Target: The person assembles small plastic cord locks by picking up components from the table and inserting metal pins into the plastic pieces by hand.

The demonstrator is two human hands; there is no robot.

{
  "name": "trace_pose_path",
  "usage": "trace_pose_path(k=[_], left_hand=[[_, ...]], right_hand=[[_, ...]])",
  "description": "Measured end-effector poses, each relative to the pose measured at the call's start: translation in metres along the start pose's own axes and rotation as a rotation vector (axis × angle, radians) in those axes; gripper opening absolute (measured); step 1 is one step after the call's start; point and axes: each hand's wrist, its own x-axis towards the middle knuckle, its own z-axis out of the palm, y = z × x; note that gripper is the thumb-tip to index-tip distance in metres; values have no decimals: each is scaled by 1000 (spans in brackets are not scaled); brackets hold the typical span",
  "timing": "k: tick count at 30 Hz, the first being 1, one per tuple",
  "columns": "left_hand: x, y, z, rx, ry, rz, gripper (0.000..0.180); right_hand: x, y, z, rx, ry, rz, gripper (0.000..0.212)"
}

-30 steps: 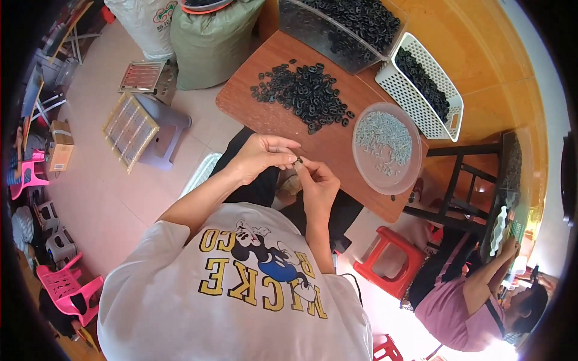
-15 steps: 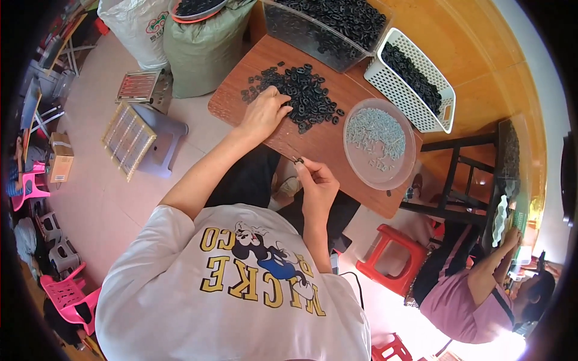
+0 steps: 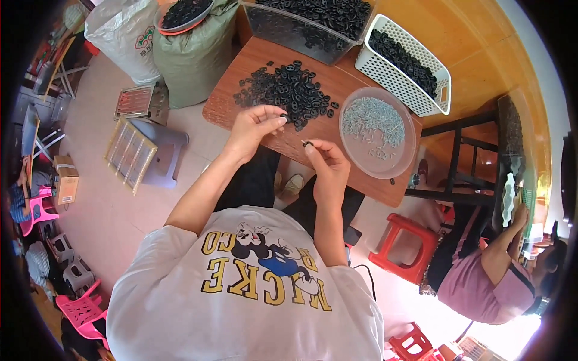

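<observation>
Over the near edge of the brown table [image 3: 232,108], my left hand [image 3: 251,131] pinches a small black oval piece [image 3: 284,117] between thumb and fingertips. To its right my right hand [image 3: 330,167] is closed on a thin screw with a small black piece [image 3: 307,144] on it; the fingers partly hide both. Just beyond my left hand lies a loose pile of black oval pieces [image 3: 295,90], each with holes. A round clear tray [image 3: 359,157] stands right of the pile, with many silvery screws [image 3: 374,120] in it.
A clear bin [image 3: 289,37] and a white perforated basket [image 3: 385,75], both full of black pieces, stand at the back. Sacks [image 3: 195,63] are at the far left. A red stool [image 3: 403,249] and a seated person [image 3: 484,280] are to the right.
My left hand has lifted off the pile and come back with a black piece between its fingertips. The right hand has risen slightly, keeping its pinch.
</observation>
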Motion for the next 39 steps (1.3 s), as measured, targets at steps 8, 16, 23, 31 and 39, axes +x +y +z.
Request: trace_pose_path(k=[8,16,23,31,39], left_hand=[[-30,15,10,-380,-116,-198,27],[-37,17,12,-384,-124,-158,24],[-38,15,22,-356,-26,-157,24],[-45,11,44,-369,99,-156,25],[-48,-1,45,-247,95,-57,20]], right_hand=[[0,-6,7,-5,-46,-31,14],[-7,-11,12,-80,-20,-48,14],[-13,-5,6,34,-23,7,10],[-14,-2,5,-8,12,59,8],[-14,-2,4,-59,5,39,7]])
